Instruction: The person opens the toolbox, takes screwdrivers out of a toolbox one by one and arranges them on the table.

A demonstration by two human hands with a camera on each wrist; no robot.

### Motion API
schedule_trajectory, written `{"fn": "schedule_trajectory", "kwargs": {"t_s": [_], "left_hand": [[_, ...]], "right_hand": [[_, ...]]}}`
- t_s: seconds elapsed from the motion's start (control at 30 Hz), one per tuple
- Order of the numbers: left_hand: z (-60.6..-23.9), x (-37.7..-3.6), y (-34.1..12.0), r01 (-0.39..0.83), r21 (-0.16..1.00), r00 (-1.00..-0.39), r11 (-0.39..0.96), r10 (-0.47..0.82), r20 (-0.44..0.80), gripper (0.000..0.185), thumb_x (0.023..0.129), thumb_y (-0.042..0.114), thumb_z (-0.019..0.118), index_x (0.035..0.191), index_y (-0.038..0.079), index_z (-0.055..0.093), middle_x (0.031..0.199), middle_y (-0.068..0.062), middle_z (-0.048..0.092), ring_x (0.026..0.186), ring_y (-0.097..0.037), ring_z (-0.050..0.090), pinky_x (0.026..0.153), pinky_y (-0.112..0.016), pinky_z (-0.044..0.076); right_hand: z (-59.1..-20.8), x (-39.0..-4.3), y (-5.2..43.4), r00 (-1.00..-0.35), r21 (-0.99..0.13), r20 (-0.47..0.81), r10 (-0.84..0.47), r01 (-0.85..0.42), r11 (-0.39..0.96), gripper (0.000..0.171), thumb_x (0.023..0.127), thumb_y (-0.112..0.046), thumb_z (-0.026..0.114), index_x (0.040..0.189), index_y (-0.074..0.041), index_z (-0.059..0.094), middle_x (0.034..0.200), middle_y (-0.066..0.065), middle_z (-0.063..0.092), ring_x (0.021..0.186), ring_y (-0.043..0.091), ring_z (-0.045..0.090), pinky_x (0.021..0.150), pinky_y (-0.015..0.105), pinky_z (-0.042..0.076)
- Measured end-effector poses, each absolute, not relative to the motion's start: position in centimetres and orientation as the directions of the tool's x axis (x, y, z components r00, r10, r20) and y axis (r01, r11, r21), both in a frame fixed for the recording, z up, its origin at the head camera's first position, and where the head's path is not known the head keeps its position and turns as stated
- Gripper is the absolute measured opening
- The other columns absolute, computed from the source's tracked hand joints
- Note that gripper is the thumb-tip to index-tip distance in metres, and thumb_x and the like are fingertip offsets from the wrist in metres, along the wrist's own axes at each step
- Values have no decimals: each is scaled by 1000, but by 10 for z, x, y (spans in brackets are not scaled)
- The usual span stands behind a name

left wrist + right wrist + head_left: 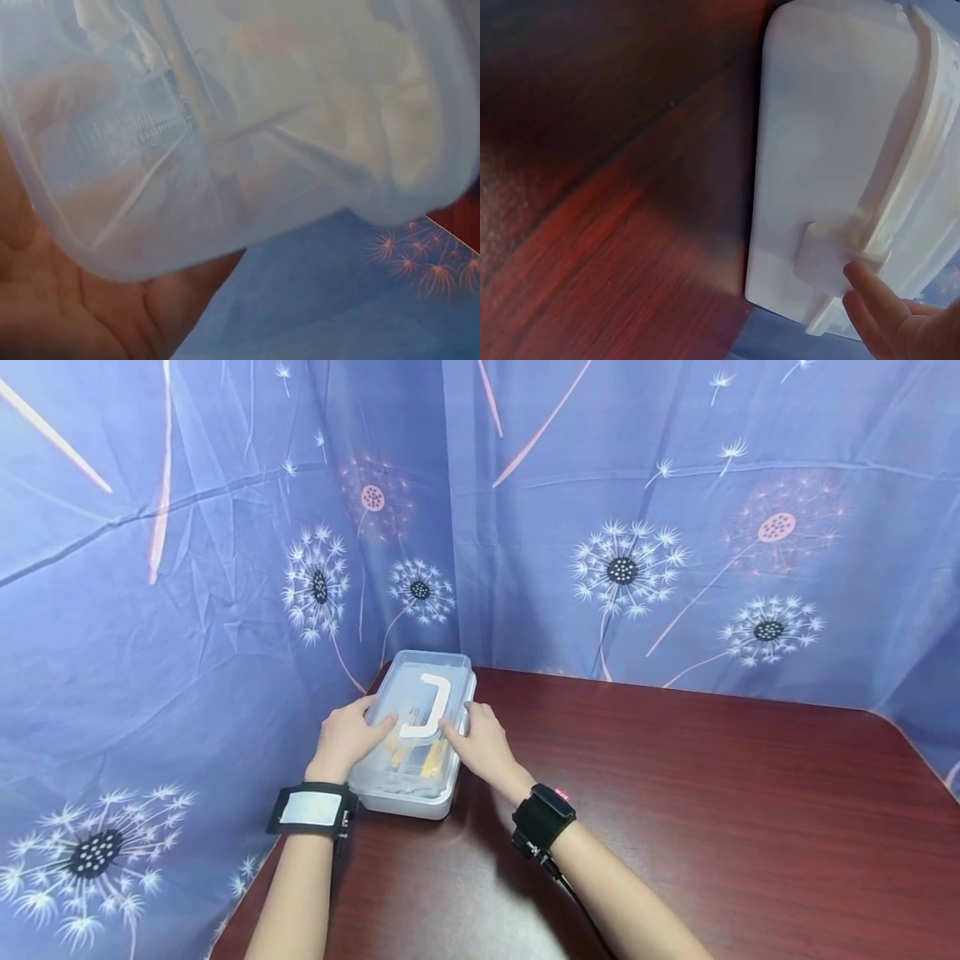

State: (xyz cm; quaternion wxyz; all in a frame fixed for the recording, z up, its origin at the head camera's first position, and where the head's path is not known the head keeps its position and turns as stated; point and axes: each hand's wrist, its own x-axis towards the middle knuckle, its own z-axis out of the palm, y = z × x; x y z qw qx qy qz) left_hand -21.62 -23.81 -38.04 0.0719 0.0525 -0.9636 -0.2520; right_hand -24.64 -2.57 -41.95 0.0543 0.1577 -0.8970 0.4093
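Makeshift recording booth — curtain (pixel 675 527) backdrop, table (pixel 712 810)

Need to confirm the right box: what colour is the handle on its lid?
White, on the clear lid of the plastic box; the handle shows best in the head view.

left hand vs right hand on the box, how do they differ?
Side: the left hand holds the left side of the box; the right hand is on its right side.
Contact: left fingers reach over the lid toward the white handle; a right fingertip touches the side latch.
Wristband: left shows a white patch, right is plain black.
Shared: both touch the closed box on the table.
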Motion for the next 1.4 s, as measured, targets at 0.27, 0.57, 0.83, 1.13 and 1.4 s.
{"fn": "schedule_trajectory", "kwargs": {"t_s": [0.27, 0.57, 0.83, 1.13, 1.4], "left_hand": [[-381, -217, -237, -72, 511, -985, 857, -141, 97, 61, 90, 43, 56, 140, 9, 49, 137, -20, 55, 125, -41, 54, 104, -54, 42], [-382, -215, -230, -51, 537, -986, 842, -129, 109, 62, 89, 44, 58, 141, 9, 49, 137, -19, 56, 125, -39, 54, 103, -54, 42], [-385, -218, -221, -12, 533, -988, 846, -93, 125, 62, 88, 43, 60, 140, 10, 50, 135, -17, 58, 124, -37, 56, 102, -53, 43], [-384, -220, -204, 11, 551, -993, 835, -56, 104, 63, 88, 42, 61, 139, 8, 50, 134, -17, 59, 124, -34, 57, 102, -50, 45], [-382, -218, -189, 5, 559, -997, 829, -39, 68, 66, 86, 46, 63, 141, 12, 49, 135, -15, 59, 122, -33, 58, 100, -49, 47]], "right_hand": [[-416, -243, -27, -945, -731, 233, -230, -326, 599, 60, 91, -40, 56, 130, 6, 53, 127, 24, 58, 115, 35, 60, 97, 47, 49], [-417, -243, -20, -948, -728, 240, -207, -317, 608, 58, 89, -39, 57, 126, 6, 56, 122, 24, 61, 110, 35, 63, 93, 48, 51], [-416, -242, -7, -951, -712, 242, -194, -310, 630, 57, 87, -40, 58, 124, 4, 58, 120, 20, 63, 107, 33, 63, 91, 47, 52], [-417, -240, 12, -954, -703, 243, -175, -297, 646, 56, 86, -39, 59, 124, 4, 59, 119, 21, 64, 107, 32, 63, 90, 47, 52], [-416, -237, 31, -957, -702, 239, -163, -286, 652, 54, 86, -37, 59, 123, 3, 59, 116, 18, 65, 101, 31, 63, 87, 45, 51]]}}
